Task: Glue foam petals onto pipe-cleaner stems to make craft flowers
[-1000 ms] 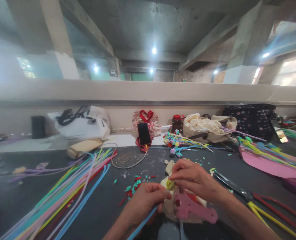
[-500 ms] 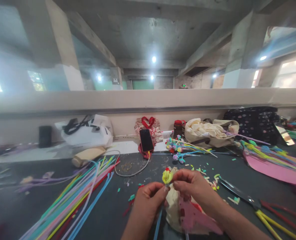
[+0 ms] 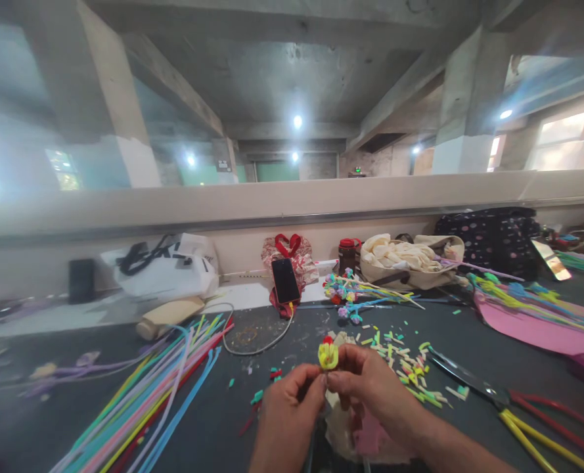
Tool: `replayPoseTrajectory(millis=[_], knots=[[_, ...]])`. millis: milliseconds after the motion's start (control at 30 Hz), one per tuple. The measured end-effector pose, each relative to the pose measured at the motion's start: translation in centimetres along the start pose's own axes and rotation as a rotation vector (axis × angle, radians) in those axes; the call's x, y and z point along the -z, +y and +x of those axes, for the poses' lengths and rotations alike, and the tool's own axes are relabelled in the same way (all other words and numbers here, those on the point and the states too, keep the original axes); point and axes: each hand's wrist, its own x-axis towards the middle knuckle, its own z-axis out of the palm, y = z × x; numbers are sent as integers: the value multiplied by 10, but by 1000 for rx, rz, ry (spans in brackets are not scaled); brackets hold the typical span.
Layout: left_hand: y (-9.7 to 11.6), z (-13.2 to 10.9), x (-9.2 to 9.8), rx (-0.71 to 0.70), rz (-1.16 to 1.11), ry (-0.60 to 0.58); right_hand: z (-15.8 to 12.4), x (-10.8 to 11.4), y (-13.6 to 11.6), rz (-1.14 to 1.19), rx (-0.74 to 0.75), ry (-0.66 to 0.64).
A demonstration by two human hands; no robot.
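Note:
My left hand point(image 3: 288, 407) and my right hand point(image 3: 370, 391) meet low in the middle of the view, fingers pinched together on a small yellow coiled flower point(image 3: 328, 355) with a red centre. The flower stands upright just above my fingertips. Its stem is hidden behind my hands. Under my wrists lies a cream cloth with a pink foam piece point(image 3: 370, 439) on it. Small green and yellow cut bits point(image 3: 404, 368) are scattered on the dark table point(image 3: 213, 420) just right of my hands.
Long coloured strips point(image 3: 144, 394) fan out at the left. Scissors point(image 3: 479, 389) with red and yellow handles lie at the right. Finished flowers point(image 3: 351, 292), a phone point(image 3: 286, 280), bags and a pink sheet point(image 3: 538, 328) line the back.
Both hands rose off the cloth with the yellow flower, which now stands above the fingertips. The blue stem and much of the pink foam piece have dropped out of sight.

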Motion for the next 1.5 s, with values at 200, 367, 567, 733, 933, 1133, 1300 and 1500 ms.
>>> replayPoseTrajectory(millis=[200,367,567,733,933,1133,1300,1500], knots=[[-10,9,2,-9,-130,48,-1,3,-9,5,26,63],[-14,7,-2,189,-279,-41,-4,1,-8,41,62,86],[-14,8,-2,185,-264,-38,-1,1,-2,4,52,106],[-16,12,1,90,-175,-1,2,2,2,-25,33,106],[-17,12,3,91,-107,3,1,-1,0,-86,60,155],[-14,9,2,78,-26,29,-1,-5,-1,-222,101,221],[-14,8,2,43,78,33,-1,-5,3,-277,86,228],[-9,5,2,52,139,11,0,-5,4,-280,72,217]])
